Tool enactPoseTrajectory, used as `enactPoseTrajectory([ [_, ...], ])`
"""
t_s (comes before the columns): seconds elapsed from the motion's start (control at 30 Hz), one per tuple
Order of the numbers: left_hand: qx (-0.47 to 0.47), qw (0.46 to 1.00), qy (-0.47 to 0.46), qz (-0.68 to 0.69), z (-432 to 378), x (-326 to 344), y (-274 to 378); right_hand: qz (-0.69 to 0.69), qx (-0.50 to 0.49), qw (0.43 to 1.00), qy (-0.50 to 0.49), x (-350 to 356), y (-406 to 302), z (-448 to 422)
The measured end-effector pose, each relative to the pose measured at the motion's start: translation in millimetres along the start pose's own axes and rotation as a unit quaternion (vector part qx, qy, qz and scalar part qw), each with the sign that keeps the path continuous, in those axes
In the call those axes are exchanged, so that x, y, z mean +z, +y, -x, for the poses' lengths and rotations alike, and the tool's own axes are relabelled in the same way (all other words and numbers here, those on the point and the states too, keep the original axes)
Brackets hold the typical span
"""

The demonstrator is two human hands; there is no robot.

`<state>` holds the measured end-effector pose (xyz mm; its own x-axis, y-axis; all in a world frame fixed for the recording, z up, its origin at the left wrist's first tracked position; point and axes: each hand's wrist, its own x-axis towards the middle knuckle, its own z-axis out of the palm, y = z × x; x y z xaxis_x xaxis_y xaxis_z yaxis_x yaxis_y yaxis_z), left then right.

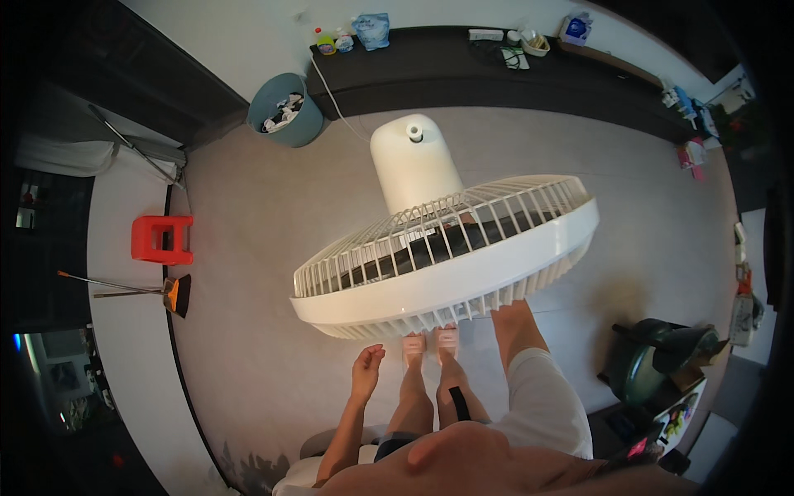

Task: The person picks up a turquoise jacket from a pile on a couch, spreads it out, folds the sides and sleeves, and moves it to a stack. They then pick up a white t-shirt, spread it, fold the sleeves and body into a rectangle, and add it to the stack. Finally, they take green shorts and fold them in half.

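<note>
A white electric fan with a round wire cage and dark blades fills the middle of the view, its head tilted and its motor housing towards the far side. My left hand is just below the cage's near left edge, fingers curled loosely, nothing seen in it and apart from the fan. My right forearm reaches up under the fan's near right side. The right hand itself is almost wholly hidden behind the cage, so its hold cannot be made out. The fan's stand and base are hidden too.
A blue-grey bin with cloth items stands by a long dark low cabinet bearing bottles, a pouch and cables. At left are a red plastic stool and a broom. A dark green chair-like object stands at right.
</note>
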<state>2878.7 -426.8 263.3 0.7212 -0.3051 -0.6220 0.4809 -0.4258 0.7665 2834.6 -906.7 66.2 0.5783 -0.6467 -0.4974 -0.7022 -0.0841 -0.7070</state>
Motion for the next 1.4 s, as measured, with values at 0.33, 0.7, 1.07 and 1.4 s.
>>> enactPoseTrajectory([
  [0.33, 0.109, 0.992, -0.018, -0.06, 12.0, -34.8, 45.5, -0.034, -0.295, 0.949, 0.103, -313.7, -361.3, 147.0],
  [0.7, 0.204, 0.976, 0.081, -0.008, 55.6, -49.8, 77.3, 0.328, -0.729, 0.6, 0.026, -179.8, -672.3, 196.7],
  [1.07, 0.084, 0.914, 0.392, 0.067, 177.1, -19.8, 11.9, 0.471, -0.602, 0.583, -0.276, -75.5, -548.6, 114.8],
  [1.4, 0.019, 0.807, 0.567, 0.161, 345.8, 37.1, -56.2, 0.756, -0.517, 0.241, -0.322, 6.2, -619.2, 113.4],
])
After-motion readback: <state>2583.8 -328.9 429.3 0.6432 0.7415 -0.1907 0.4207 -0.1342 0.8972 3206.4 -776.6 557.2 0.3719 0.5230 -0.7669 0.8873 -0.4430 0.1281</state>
